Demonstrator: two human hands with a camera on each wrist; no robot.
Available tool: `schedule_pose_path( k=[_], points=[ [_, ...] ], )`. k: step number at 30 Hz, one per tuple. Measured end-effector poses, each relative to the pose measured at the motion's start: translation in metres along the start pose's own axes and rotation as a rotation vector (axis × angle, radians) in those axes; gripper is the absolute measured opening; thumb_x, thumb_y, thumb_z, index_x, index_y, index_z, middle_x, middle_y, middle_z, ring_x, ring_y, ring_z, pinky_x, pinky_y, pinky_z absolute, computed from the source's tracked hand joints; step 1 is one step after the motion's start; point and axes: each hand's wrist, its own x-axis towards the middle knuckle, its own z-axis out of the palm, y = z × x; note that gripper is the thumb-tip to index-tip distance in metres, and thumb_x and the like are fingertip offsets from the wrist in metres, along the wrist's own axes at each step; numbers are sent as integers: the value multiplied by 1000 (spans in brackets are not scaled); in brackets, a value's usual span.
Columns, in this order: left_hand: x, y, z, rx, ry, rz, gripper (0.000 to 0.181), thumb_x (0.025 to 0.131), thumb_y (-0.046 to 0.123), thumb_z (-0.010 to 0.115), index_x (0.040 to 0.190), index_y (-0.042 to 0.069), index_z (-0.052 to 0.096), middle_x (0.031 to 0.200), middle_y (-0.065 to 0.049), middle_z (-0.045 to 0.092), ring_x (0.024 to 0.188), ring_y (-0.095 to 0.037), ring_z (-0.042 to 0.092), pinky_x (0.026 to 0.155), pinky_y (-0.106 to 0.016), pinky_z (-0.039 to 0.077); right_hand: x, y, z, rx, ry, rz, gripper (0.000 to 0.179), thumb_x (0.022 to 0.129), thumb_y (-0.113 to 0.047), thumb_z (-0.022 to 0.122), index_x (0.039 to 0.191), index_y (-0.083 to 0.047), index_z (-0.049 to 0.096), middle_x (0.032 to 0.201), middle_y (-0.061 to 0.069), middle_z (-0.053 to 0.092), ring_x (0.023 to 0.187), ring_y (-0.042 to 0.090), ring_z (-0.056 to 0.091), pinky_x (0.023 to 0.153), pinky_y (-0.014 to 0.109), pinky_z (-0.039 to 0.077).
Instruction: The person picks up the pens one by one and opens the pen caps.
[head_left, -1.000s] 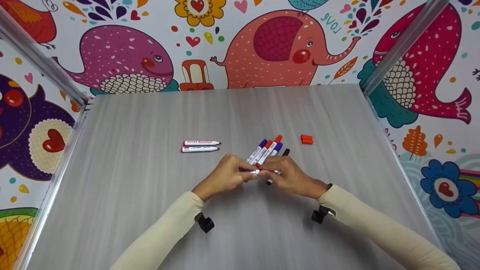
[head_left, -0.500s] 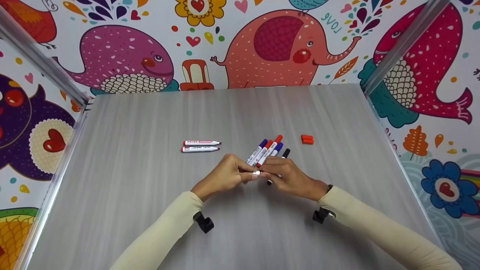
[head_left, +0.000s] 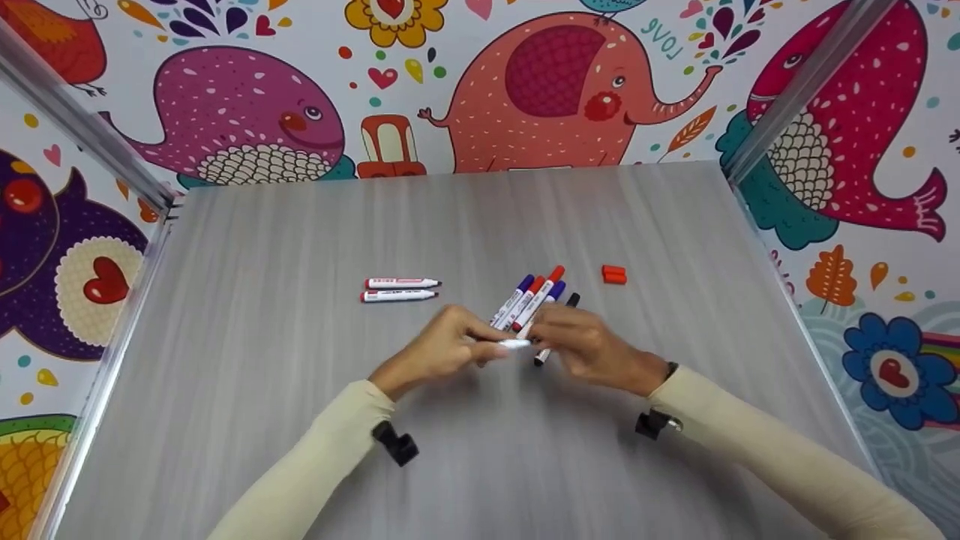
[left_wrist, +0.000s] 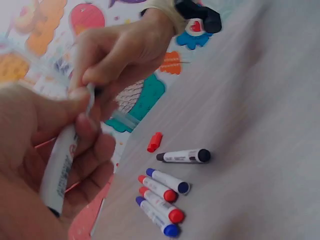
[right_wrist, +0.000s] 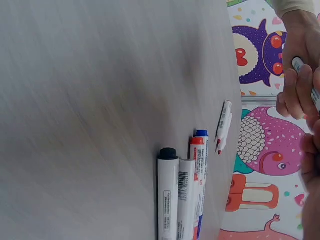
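Note:
My left hand (head_left: 442,345) grips a white marker (left_wrist: 59,170) with a black end, its barrel lying across the palm. The marker's narrow front end shows past the thumb and fingertips. Close to that end, my right hand (head_left: 585,346) has its fingers curled, pinching a small black cap (left_wrist: 98,91) that is mostly hidden. In the head view a slim gap parts the fingertips of the two hands. Below them lies a slanted row of capped markers (head_left: 531,307) with red and blue ends. A black-capped marker (left_wrist: 182,156) lies beside that row, partly behind the right hand in the head view.
Two uncapped white markers (head_left: 399,296) with red ends lie side by side to the left. Red caps (head_left: 614,275) sit together at the right. The grey table (head_left: 300,232) meets printed walls at the back and sides.
My right hand has drawn back to the right from the marker, so its front end now shows. The left hand keeps its hold and has shifted slightly left.

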Motion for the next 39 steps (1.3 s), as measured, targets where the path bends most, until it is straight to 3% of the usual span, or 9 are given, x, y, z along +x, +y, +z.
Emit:
schedule_pose_path(
  k=[2,4,7,10,14,18,24,30,39],
  points=[
    [-7,-6,-16,15,49,9,20,97,2,80,116,-4,83,79,-19,76,68,-6,61,64,-23,47,-2,4,-13,15,71,4,20,112,-5,62,119,5,77,101,14,73,90,25,67,86,30,57],
    [-16,-13,-31,46,108,4,21,99,4,79,118,-2,83,80,-16,77,74,-10,62,67,-24,46,-4,8,-24,6,103,47,17,109,-5,67,119,4,78,99,13,74,87,24,66,84,26,56],
    [-23,-19,-41,134,172,-33,22,101,11,81,122,5,84,81,-7,77,80,-15,62,67,-26,45,-8,12,-29,-30,72,138,22,103,-12,75,121,-1,80,102,8,77,92,23,65,88,20,52],
    [-25,-23,-37,182,186,-61,25,99,12,84,122,5,82,86,-1,78,82,-18,68,69,-26,49,-13,14,-25,-57,62,212,30,94,-3,83,124,-3,81,106,6,79,96,23,63,88,21,49],
    [-23,-29,-34,276,198,8,18,94,7,87,109,4,78,89,0,77,79,-14,69,70,-26,52,-20,13,-22,-70,113,293,40,84,10,87,121,-3,82,108,6,82,95,24,62,84,24,48],
    [-24,-38,-36,373,247,87,12,92,5,88,99,6,78,88,1,74,79,-10,61,72,-27,50,-27,15,-22,-83,144,340,38,84,13,86,118,-2,81,107,8,82,94,24,63,84,24,51],
    [-30,-50,-41,452,309,116,12,90,5,90,100,6,82,88,2,69,80,-17,60,73,-29,47,-36,20,-24,-88,142,387,36,86,13,86,117,-4,80,108,11,80,98,26,65,91,21,50],
    [-35,-57,-45,487,341,99,13,88,5,92,99,6,84,91,0,73,83,-19,63,76,-32,50,-44,23,-28,-100,143,401,37,84,15,86,115,-3,80,114,13,75,108,28,68,102,18,50],
    [-43,-65,-46,547,391,35,17,89,6,91,104,4,82,100,-4,76,94,-22,69,86,-45,56,-60,31,-33,-97,174,468,34,85,15,85,114,-1,81,114,13,71,104,26,63,92,16,51]
  ],
)
